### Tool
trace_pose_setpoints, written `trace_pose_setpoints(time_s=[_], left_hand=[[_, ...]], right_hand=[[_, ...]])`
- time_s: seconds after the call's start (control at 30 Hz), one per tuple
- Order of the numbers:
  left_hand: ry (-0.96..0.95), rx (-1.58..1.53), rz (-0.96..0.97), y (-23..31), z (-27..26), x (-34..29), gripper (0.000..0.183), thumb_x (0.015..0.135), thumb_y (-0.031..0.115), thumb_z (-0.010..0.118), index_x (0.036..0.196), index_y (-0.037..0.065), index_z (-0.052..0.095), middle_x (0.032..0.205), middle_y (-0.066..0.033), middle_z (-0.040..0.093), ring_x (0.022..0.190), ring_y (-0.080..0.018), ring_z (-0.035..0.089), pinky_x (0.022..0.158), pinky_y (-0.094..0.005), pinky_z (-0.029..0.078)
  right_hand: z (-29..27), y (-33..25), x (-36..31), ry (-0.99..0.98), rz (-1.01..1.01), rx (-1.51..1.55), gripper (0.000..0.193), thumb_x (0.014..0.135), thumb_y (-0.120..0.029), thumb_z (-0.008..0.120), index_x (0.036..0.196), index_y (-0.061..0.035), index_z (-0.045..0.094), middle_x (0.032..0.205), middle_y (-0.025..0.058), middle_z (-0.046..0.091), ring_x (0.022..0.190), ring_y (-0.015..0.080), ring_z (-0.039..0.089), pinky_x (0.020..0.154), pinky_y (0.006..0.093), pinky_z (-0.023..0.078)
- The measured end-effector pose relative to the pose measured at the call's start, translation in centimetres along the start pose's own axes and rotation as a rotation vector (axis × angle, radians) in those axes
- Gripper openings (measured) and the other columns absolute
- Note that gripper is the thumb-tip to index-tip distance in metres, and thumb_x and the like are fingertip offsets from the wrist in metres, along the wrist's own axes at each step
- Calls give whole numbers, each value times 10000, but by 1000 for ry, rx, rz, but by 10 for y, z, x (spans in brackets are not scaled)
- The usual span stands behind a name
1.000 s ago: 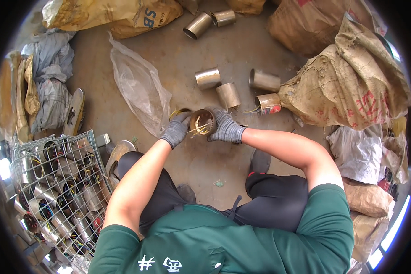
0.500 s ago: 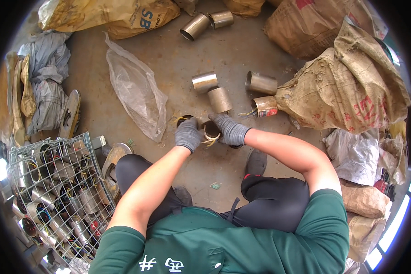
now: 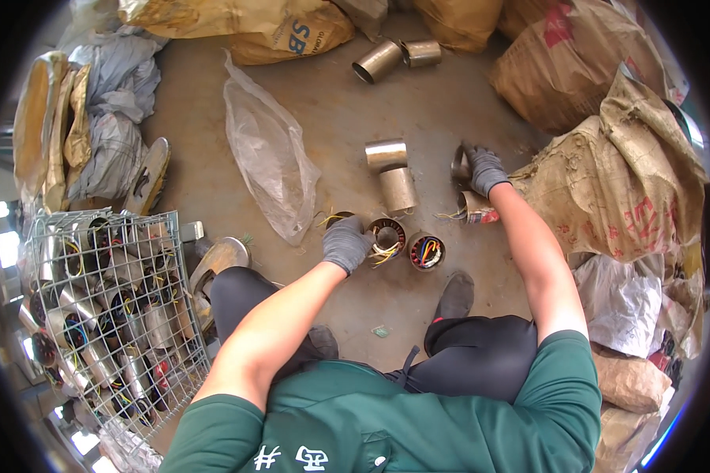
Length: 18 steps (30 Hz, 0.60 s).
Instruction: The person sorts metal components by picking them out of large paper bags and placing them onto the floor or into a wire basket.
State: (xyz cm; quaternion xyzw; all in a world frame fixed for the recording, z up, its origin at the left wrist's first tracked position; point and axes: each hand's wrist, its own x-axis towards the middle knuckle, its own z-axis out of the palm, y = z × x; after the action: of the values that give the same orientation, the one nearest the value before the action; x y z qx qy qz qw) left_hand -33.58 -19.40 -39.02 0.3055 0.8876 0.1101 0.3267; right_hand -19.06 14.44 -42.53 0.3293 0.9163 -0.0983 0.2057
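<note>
My left hand (image 3: 348, 245), in a grey glove, is closed on a wired metal cylinder (image 3: 339, 216), mostly hidden beneath it. Touching distance to its right stands an upright motor stator (image 3: 388, 234) with pale wires spilling out. Another stator (image 3: 426, 252) beside that one shows blue, yellow and red wires. Farther right, my gloved right hand (image 3: 486, 169) grips a metal cylinder (image 3: 460, 165) by its end; the glove covers much of it. Just below that hand lies a cylinder with a red label (image 3: 479, 208) and loose wires.
Two bare cylinders, one (image 3: 386, 155) behind the other (image 3: 398, 189), lie ahead of the stators. A wire basket (image 3: 183, 293) full of stators stands at left. A clear plastic bag (image 3: 272, 154) lies on the floor. Sacks (image 3: 607, 169) line the right; two more cylinders (image 3: 379, 61) are at the back.
My right hand has left the stators in front of me and reached out to the far right, taking hold of a cylinder there. My left hand stays by the stators.
</note>
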Motion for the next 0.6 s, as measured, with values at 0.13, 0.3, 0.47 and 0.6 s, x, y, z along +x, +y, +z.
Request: trace_pose_setpoints(time_s=[0.13,0.3,0.47,0.6], left_hand=[[165,-301,90,-18,-83,-46,269,758,248,714,831,-7,672,722,-185,641,654,-277,619,643,-385,503],[440,-529,78,-44,-242,-133,107,767,75,653,844,1,661,721,-14,609,658,-92,542,606,-264,476],[1290,-768,88,-180,-394,-267,277,926,233,564,1085,13,622,1027,-81,605,902,-170,584,804,-322,501],[1132,-718,177,-289,-539,-386,527,1019,376,428,1399,15,482,1365,-191,555,1227,-282,563,1043,-415,444]], right_hand=[[14,-1,-5,159,-136,98,906,647,-196,800,1446,-100,384,1343,179,528,1243,368,514,1071,420,409],[57,15,6,226,-231,888,856,627,-79,781,1386,-72,386,1299,83,538,1215,241,533,1054,341,452],[-15,-62,-56,612,-583,1103,1029,582,-129,886,1441,-90,322,1366,107,502,1256,259,516,1104,376,416],[-70,-117,-86,476,-587,1494,1025,612,-216,916,1449,-98,337,1389,108,503,1257,258,522,1095,412,420]])
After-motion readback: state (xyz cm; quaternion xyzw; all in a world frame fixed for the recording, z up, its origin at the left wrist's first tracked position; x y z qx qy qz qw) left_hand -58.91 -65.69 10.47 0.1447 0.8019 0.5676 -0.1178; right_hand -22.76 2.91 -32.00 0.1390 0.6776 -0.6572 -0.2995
